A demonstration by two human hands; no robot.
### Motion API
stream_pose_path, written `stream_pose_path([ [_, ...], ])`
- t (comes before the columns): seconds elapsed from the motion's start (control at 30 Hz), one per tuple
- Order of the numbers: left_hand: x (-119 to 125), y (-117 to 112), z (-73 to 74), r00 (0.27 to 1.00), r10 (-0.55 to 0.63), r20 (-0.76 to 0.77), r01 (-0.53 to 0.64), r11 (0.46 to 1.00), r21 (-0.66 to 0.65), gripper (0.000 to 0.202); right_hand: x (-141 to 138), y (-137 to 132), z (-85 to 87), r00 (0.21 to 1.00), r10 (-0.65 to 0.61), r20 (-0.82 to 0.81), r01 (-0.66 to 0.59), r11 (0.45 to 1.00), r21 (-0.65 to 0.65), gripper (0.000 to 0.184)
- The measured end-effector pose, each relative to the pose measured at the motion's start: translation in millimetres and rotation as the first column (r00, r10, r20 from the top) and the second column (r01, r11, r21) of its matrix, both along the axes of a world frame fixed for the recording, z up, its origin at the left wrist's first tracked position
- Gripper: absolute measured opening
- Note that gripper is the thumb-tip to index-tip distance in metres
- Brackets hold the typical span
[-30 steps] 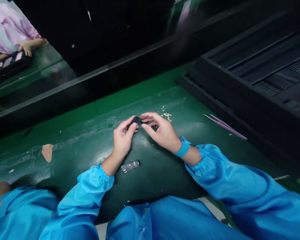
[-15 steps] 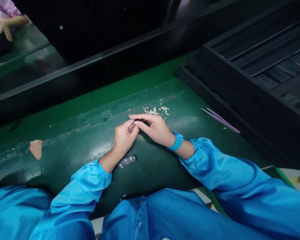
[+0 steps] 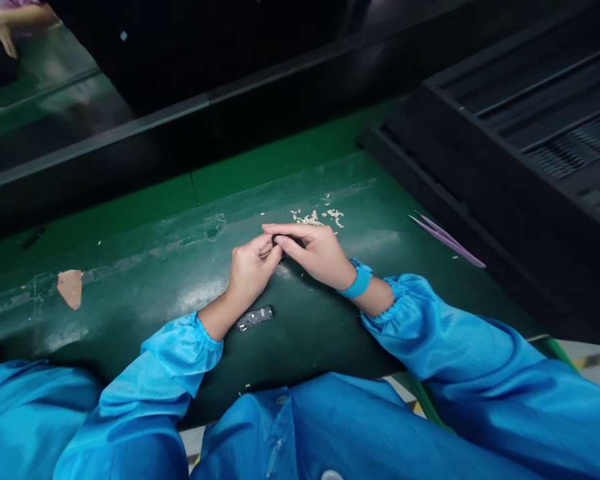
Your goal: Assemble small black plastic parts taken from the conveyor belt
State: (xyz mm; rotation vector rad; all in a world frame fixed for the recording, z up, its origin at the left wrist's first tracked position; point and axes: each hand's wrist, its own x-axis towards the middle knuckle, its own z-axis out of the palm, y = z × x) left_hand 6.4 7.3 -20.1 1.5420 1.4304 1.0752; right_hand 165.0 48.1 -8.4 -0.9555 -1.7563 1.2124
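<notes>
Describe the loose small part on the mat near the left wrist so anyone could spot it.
On the dark green mat, look just right of the left hand's wrist. The small dark rectangular circuit board lies flat and untouched, unlike the part pinched between both hands.

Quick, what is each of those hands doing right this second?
Left hand: fingers curled, pinching a small dark part.
Right hand: fingertips closed on the same small dark part, from the other side.

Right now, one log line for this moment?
left hand + right hand: pinching small dark part | circuit board: on mat | tweezers: right, untouched
</notes>
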Motion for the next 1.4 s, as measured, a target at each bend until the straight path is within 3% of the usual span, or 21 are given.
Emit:
stream_pose_path([
  [0.23,1,-2,1.6,0.994,0.016,-0.112,-0.007,0.996,0.086,0.016,-4,-3,-1.1,0.999,-0.031,0.011,0.030,0.999,0.031,0.028],
  [0.37,1,-4,4.9,0.984,0.055,-0.168,-0.040,0.995,0.091,0.014,-10,-8,-2.0,0.995,-0.097,0.031,0.092,0.987,0.129,0.031],
  [0.43,0,-2,6.1,0.996,0.054,-0.076,-0.050,0.997,0.058,0.015,-9,-8,-2.8,0.995,-0.095,-0.011,0.096,0.985,0.142,0.034],
  [0.57,-3,7,5.0,0.952,0.038,0.303,-0.005,0.994,-0.108,0.031,-1,2,-5.5,0.975,-0.209,-0.071,0.216,0.969,0.121,0.026],
  [0.67,-5,11,3.6,0.915,0.037,0.401,0.022,0.990,-0.141,0.039,2,9,-6.5,0.960,-0.277,-0.042,0.280,0.951,0.134,0.016],
  [0.87,-6,10,6.1,0.960,-0.061,0.272,0.093,0.990,-0.104,0.035,-3,7,-4.0,0.995,-0.097,-0.026,0.100,0.984,0.149,0.031],
  [1.4,-8,9,9.6,0.983,-0.084,0.163,0.097,0.993,-0.069,0.026,-4,10,-8.7,0.991,-0.037,-0.129,0.022,0.993,-0.117,0.020],
])
